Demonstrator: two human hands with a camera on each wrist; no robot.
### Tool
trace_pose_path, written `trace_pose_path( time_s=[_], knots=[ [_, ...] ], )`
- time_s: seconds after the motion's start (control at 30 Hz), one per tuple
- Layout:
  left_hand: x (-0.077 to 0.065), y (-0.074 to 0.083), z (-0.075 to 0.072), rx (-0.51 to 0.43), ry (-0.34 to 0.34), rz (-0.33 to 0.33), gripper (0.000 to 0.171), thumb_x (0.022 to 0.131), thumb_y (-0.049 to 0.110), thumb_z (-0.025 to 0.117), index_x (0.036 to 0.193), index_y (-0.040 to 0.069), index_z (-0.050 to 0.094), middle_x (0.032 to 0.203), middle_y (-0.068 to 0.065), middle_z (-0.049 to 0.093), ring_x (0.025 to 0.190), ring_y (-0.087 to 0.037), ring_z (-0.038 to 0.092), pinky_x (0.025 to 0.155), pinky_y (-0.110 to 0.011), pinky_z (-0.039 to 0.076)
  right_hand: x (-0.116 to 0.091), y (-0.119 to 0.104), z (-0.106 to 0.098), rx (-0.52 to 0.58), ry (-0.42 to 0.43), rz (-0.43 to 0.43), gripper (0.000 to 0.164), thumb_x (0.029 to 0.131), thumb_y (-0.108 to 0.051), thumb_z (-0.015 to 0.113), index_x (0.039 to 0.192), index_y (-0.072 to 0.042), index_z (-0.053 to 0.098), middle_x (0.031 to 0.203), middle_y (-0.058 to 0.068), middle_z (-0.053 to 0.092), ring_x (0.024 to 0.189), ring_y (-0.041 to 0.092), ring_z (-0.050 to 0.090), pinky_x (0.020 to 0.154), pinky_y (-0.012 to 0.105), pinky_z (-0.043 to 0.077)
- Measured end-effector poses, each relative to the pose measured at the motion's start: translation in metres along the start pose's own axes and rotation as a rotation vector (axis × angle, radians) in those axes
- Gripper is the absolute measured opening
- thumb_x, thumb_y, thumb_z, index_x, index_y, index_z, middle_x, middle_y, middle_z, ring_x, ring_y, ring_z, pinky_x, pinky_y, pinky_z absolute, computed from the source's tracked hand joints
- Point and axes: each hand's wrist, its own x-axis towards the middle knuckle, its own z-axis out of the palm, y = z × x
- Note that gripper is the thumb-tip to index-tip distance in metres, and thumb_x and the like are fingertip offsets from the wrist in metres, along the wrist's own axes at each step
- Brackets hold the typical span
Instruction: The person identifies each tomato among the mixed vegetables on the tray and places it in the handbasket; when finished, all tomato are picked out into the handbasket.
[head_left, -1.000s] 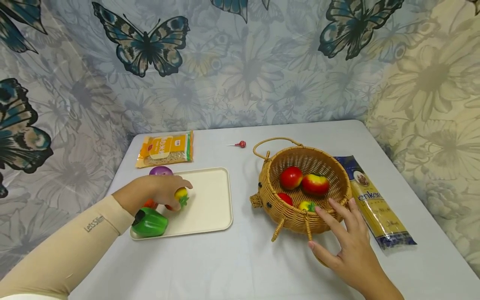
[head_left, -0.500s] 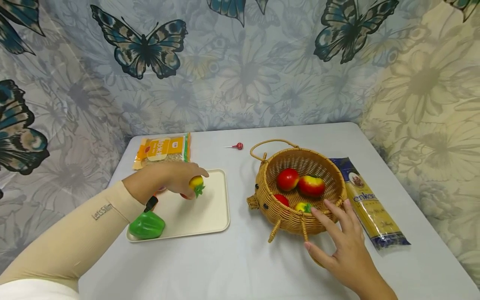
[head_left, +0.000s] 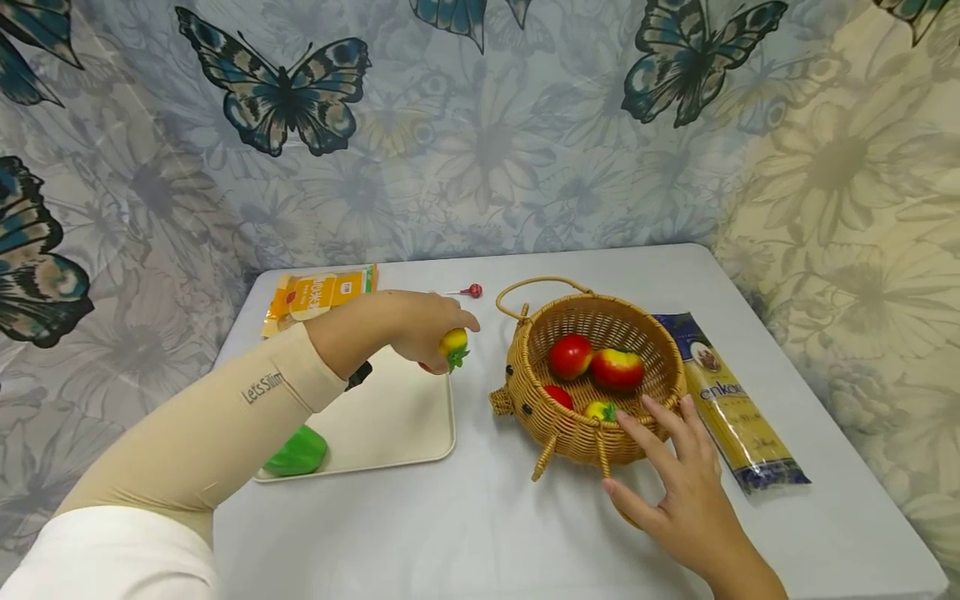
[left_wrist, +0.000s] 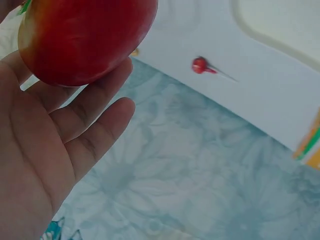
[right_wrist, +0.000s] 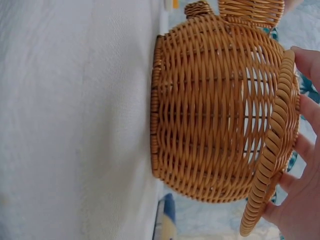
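My left hand (head_left: 422, 327) holds a red-and-yellow fruit with a green leafy top (head_left: 453, 343) in its fingers, above the right edge of the cream tray (head_left: 401, 421). Up close in the left wrist view, the fruit (left_wrist: 92, 40) is smooth, mostly red and yellowish at one end. My right hand (head_left: 686, 496) has its fingers spread at the near right rim of the wicker animal-shaped basket (head_left: 564, 432). In the right wrist view those fingertips lie along the rim, behind the basket's handle (right_wrist: 270, 142). Inside the basket sit several red and yellow fruits (head_left: 617, 369).
A green pepper (head_left: 298, 452) lies at the tray's near left, partly behind the left sleeve. An orange food bag (head_left: 318, 293) and a red lollipop (head_left: 472, 290) lie at the back. Right of the basket is a blue-and-gold packet (head_left: 738, 408).
My left hand has lifted the fruit off the tray's left part and carried it right, toward the basket. My right hand has stayed at the basket rim; the view has shifted slightly.
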Motion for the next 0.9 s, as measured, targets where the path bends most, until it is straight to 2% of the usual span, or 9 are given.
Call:
trace_pose_path(
  time_s=[0.17, 0.5, 0.7, 0.9],
  knots=[
    [0.009, 0.019, -0.020, 0.015, 0.025, 0.052, 0.070, 0.084, 0.034, 0.068, 0.145, 0.029, 0.035, 0.114, 0.006, 0.051, 0.098, -0.013, 0.051, 0.081, -0.030, 0.046, 0.001, 0.001, 0.000, 0.001, 0.004, 0.002, 0.079, 0.066, -0.033, 0.085, 0.138, -0.029, 0.050, 0.151, 0.010, 0.032, 0.146, 0.039, 0.001, 0.105, 0.075, 0.004],
    [0.026, 0.059, -0.054, 0.030, 0.056, 0.152, 0.066, 0.085, 0.032, 0.066, 0.144, 0.028, 0.037, 0.127, 0.004, 0.047, 0.103, -0.013, 0.049, 0.083, -0.028, 0.047, 0.000, 0.003, 0.000, -0.001, 0.003, 0.005, 0.080, 0.066, -0.032, 0.084, 0.138, -0.029, 0.050, 0.152, 0.010, 0.031, 0.146, 0.039, 0.001, 0.105, 0.074, 0.004],
    [0.037, 0.079, -0.063, 0.059, 0.067, 0.198, 0.069, 0.086, 0.036, 0.066, 0.146, 0.031, 0.032, 0.139, 0.004, 0.041, 0.109, -0.010, 0.047, 0.089, -0.029, 0.046, 0.000, 0.003, 0.000, 0.002, 0.008, -0.002, 0.079, 0.066, -0.033, 0.084, 0.138, -0.029, 0.051, 0.152, 0.009, 0.031, 0.146, 0.039, 0.001, 0.106, 0.074, 0.004],
    [0.051, 0.098, -0.060, 0.086, 0.061, 0.235, 0.070, 0.087, 0.041, 0.065, 0.146, 0.034, 0.030, 0.146, 0.007, 0.037, 0.125, -0.009, 0.039, 0.101, -0.031, 0.041, 0.000, 0.002, -0.001, 0.004, 0.001, -0.005, 0.078, 0.067, -0.034, 0.084, 0.138, -0.028, 0.051, 0.153, 0.007, 0.030, 0.146, 0.039, 0.001, 0.105, 0.075, 0.005]
  ],
)
